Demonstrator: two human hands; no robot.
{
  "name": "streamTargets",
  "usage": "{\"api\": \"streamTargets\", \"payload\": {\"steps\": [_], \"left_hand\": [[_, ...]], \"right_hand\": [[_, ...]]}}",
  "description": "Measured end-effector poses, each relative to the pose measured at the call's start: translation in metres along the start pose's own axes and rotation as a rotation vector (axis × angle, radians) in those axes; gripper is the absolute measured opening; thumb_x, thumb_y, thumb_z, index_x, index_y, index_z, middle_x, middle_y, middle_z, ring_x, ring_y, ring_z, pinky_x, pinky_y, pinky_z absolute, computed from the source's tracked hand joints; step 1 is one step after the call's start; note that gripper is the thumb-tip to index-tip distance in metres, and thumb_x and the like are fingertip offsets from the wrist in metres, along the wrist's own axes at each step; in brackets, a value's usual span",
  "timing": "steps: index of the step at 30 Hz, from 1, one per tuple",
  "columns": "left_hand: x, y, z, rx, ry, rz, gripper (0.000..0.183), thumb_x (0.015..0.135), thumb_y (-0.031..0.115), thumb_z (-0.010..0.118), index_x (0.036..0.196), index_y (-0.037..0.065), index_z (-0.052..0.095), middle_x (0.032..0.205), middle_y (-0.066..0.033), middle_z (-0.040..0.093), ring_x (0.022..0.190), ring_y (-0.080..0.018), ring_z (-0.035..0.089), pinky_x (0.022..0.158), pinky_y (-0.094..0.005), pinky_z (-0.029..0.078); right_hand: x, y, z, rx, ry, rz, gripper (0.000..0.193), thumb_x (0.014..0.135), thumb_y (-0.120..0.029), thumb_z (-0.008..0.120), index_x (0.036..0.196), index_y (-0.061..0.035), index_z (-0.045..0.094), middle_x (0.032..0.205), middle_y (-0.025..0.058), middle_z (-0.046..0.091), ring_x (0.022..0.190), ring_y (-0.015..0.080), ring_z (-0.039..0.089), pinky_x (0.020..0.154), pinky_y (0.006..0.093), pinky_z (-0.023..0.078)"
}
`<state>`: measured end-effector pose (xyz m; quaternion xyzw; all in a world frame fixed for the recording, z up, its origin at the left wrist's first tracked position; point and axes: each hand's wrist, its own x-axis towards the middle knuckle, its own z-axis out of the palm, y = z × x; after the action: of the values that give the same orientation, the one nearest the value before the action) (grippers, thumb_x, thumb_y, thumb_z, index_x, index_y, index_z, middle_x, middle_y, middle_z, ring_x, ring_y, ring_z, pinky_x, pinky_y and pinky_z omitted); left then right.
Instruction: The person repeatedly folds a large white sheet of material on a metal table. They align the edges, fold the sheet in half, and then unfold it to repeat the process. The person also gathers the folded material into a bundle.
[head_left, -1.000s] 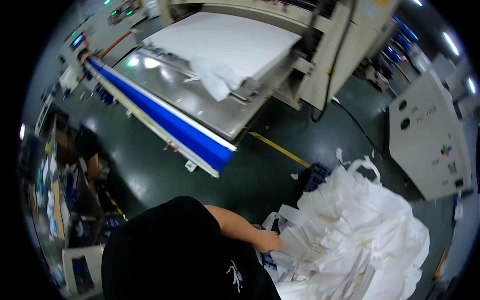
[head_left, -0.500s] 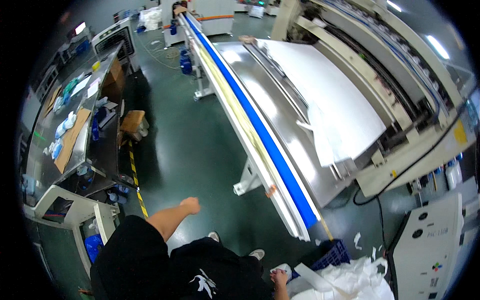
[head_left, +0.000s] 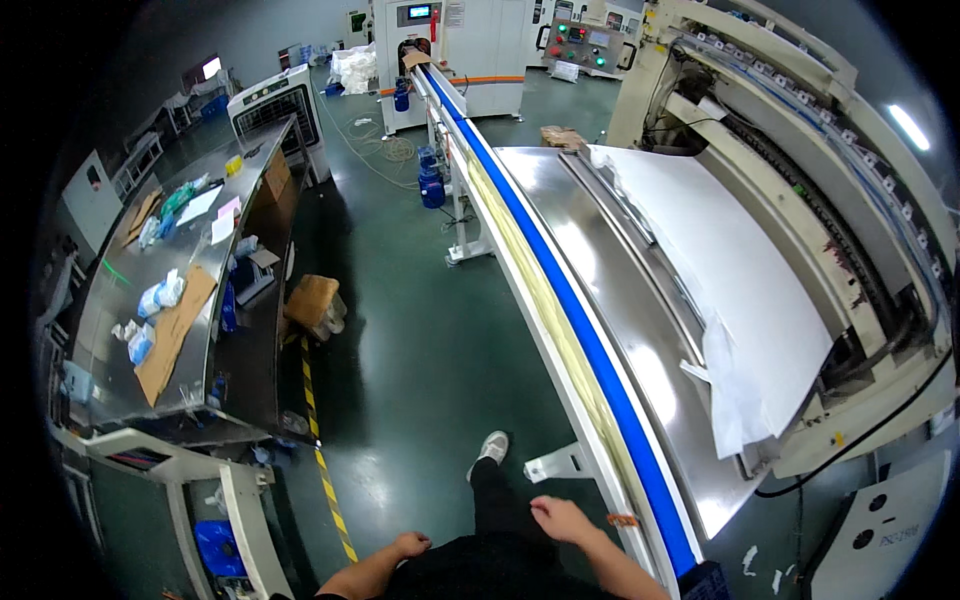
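Note:
My left hand (head_left: 412, 544) hangs low in front of my body with its fingers curled in, and nothing shows in it. My right hand (head_left: 560, 518) is loosely closed too, with no object visible in it. It is close to the left side of a long conveyor rail (head_left: 540, 345), apparently apart from it. A blue belt (head_left: 570, 300) runs along this rail, with a pale yellow strip (head_left: 535, 295) beside it. To the rail's right, a steel table (head_left: 560, 215) carries a large white sheet (head_left: 730, 270), crumpled at its near end.
A metal workbench (head_left: 110, 345) on the left holds cardboard, papers and small bags. A cardboard-topped stool (head_left: 313, 300) stands beside it, near yellow-black floor tape (head_left: 325, 490). A large beige machine (head_left: 850, 200) rises at right. A white cabinet machine (head_left: 480, 55) stands at the rail's far end.
My view has shifted and moved forward along the rail. My left hand is lower, and my right hand has come up beside the rail. The basket and white scraps at lower right have mostly left view.

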<state>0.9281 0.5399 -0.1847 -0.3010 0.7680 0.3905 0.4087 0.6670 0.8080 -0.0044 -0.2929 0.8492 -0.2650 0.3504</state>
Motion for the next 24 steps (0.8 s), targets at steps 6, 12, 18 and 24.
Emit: {"api": "streamTargets", "payload": {"steps": [6,12,18,24], "left_hand": [[0.060,-0.054,-0.122,0.459,-0.014,0.103,0.034,0.082,0.030,0.050,0.103,0.008,0.064,0.109,-0.0168,0.062,0.103,-0.0334,0.058,0.090,-0.0395,0.045],[0.090,0.082,-0.289,0.105,0.602,0.093,0.031,0.084,0.030,0.048,0.089,0.006,0.066,0.085,-0.0156,0.067,0.083,-0.0358,0.063,0.076,-0.0424,0.049],[0.131,0.260,-0.403,-0.611,0.794,0.432,0.022,0.088,0.016,0.053,0.102,0.000,0.060,0.088,-0.0094,0.065,0.075,-0.0149,0.063,0.070,-0.0282,0.051],[0.145,0.437,-0.509,-0.612,0.718,0.810,0.016,0.089,0.007,0.053,0.101,-0.001,0.060,0.088,-0.0082,0.065,0.073,-0.0121,0.062,0.067,-0.0254,0.050]], "right_hand": [[0.123,-0.094,-0.130,0.161,0.237,-0.312,0.025,0.087,-0.023,0.054,0.102,-0.0048,0.062,0.093,0.0153,0.065,0.086,0.0310,0.063,0.075,0.0359,0.049],[0.199,-0.092,-0.219,0.136,0.241,-0.097,0.027,0.088,-0.026,0.052,0.103,-0.0061,0.062,0.095,0.0149,0.064,0.087,0.0320,0.062,0.074,0.0398,0.049],[0.255,-0.064,-0.252,0.136,0.320,-0.070,0.027,0.087,-0.027,0.052,0.102,-0.0068,0.062,0.098,0.0146,0.064,0.088,0.0323,0.062,0.076,0.0400,0.049],[0.302,-0.041,-0.291,0.196,0.541,0.082,0.024,0.086,-0.022,0.057,0.102,-0.0047,0.063,0.093,0.0145,0.065,0.083,0.0271,0.064,0.073,0.0336,0.051]]}}
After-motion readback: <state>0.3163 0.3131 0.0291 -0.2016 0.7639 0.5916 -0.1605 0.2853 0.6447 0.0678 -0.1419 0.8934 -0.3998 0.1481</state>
